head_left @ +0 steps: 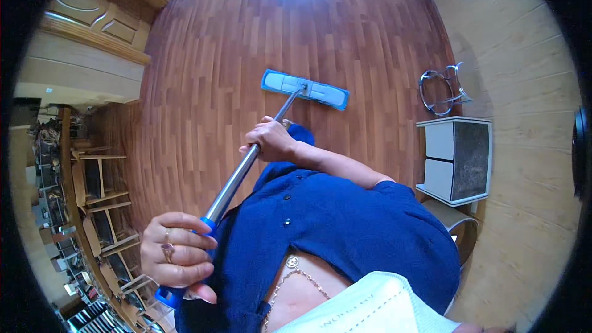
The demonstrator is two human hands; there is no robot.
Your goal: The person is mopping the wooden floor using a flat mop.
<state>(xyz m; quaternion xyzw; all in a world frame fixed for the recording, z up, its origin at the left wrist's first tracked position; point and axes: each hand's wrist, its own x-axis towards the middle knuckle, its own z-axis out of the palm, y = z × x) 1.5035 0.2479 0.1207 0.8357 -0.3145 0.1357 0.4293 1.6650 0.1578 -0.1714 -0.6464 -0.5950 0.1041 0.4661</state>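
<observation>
A flat mop lies with its blue-edged, pale grey head [327,93] on the wooden floor ahead of me. From it a shiny metal pole [233,183] slants down to the lower left. My left hand [177,251], with rings on its fingers, is wrapped round the blue grip [171,296] at the pole's top end. Farther along the pole, my right hand [269,139] is closed round the metal, its forearm reaching across my dark blue clothing. Part of a foot shows just behind the mop head.
Along the right wall stand a small white cabinet with a dark side [472,160] and a round metal-framed stand [439,92]. A long table [69,172] laden with things and several wooden chairs [102,225] line the left. A wooden door [102,15] is at the far left.
</observation>
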